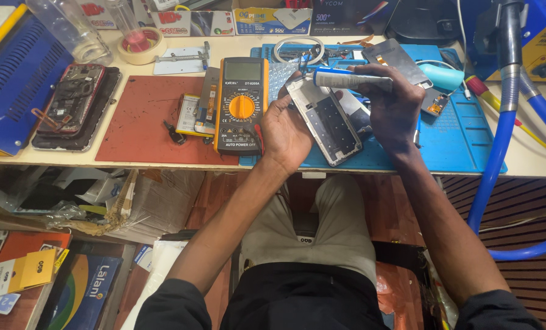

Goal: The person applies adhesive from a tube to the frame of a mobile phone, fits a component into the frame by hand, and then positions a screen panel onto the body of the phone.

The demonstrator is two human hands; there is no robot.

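Note:
My left hand (pixel 285 131) grips the left edge of an opened phone frame (pixel 328 122), tilted over the blue work mat (pixel 462 140). My right hand (pixel 392 107) holds a white and blue glue tube (pixel 346 78) lying sideways, its blue end pointing left above the top of the phone frame. Both hands are close together at the middle of the bench. The inside of the frame shows a dark panel.
A yellow multimeter (pixel 241 104) lies on a red mat (pixel 144 119) left of my hands. A dismantled phone (pixel 71 101) and a blue machine (pixel 13 85) stand at the left. Blue hoses (pixel 499 146) hang at the right. Boxes line the bench's back edge.

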